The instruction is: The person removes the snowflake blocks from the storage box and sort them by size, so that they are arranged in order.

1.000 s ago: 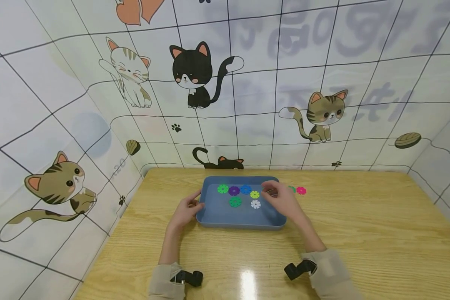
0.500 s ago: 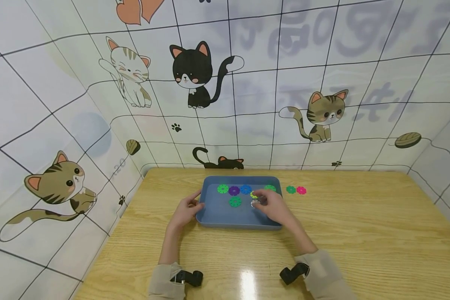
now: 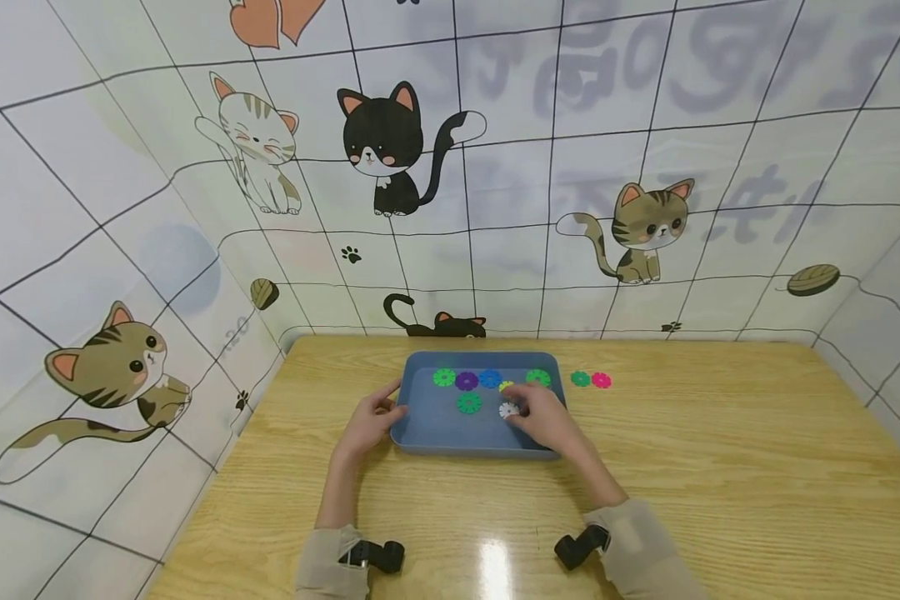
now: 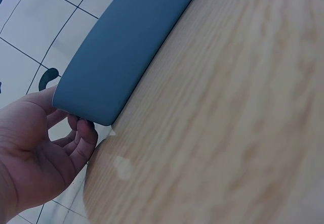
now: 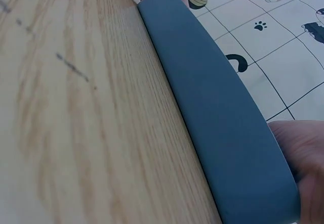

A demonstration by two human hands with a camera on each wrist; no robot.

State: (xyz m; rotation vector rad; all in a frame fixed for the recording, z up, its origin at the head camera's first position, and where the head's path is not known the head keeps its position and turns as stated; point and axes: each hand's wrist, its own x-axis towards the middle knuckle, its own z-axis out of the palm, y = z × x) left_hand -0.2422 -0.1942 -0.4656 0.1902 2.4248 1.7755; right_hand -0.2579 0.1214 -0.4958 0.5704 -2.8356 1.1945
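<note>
A shallow blue-grey tray point(image 3: 450, 437) lies on the table, holding several flat notched discs like snowflake building pieces. My left hand point(image 3: 371, 421) grips its left end, thumb at the rim and fingers curled against the outside; the left wrist view shows this hand point(image 4: 40, 148) at the tray's corner. Inside the tray's right half is my right hand point(image 3: 547, 417), its thumb and fingertips around a white disc point(image 3: 507, 410) and partly over a yellow disc point(image 3: 506, 387). Whether it pinches the white disc is unclear. The tray's wall point(image 5: 212, 113) hides its fingertips in the right wrist view.
Along the tray's back lie a light green disc point(image 3: 444, 377), a purple disc point(image 3: 467, 381), a blue disc point(image 3: 490, 378) and another green disc point(image 3: 537, 377). A darker green disc point(image 3: 468, 403) sits in front. Outside right are a green disc point(image 3: 581, 378) and a pink disc point(image 3: 601, 380).
My right hand has moved left and down from the tray's right side to the white disc, uncovering a green disc at the back right. My left hand stays at the tray's left end.
</note>
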